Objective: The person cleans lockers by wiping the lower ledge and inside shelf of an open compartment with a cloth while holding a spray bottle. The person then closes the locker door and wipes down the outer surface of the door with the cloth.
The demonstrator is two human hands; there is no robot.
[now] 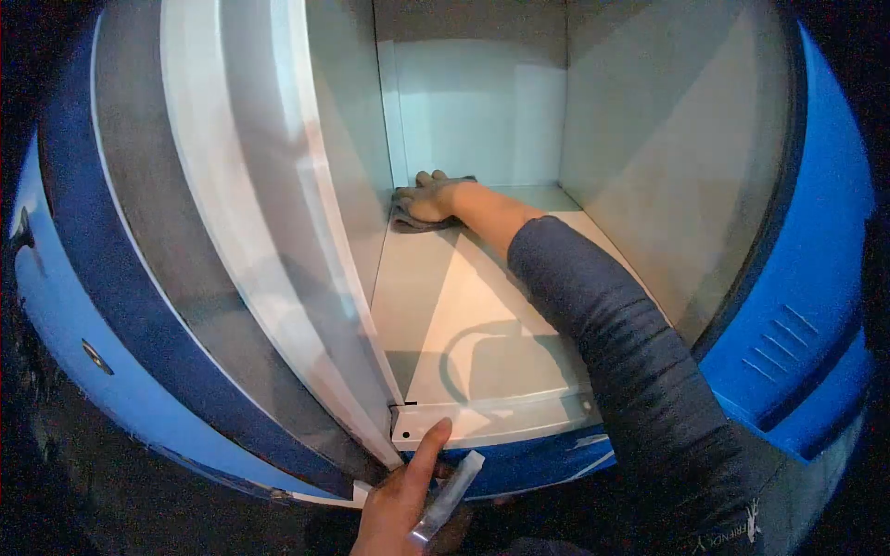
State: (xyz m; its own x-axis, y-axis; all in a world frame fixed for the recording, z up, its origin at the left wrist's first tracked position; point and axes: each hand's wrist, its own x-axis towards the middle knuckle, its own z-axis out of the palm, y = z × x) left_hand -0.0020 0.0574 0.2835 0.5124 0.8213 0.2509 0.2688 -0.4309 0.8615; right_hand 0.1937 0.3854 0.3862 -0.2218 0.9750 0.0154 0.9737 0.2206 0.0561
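Observation:
Deep inside a pale metal cabinet (519, 389), my right hand (434, 198) presses a folded grey cloth (408, 221) onto the cabinet floor at the back left corner. Its fingers are bent over the cloth. My left hand (408, 491) is low at the cabinet's front edge, with its thumb raised against the white front lip (491, 422). The other fingers are curled and partly hidden. A translucent strip (450, 496) slants beside the thumb; whether the fingers hold it is unclear.
White-edged door panels (269, 185) stand open along the left, with blue outer faces (102, 361). The cabinet's side wall (681, 139) rises at the right, bordered by a blue panel (816, 204) with slots. My dark sleeve (612, 324) crosses the opening.

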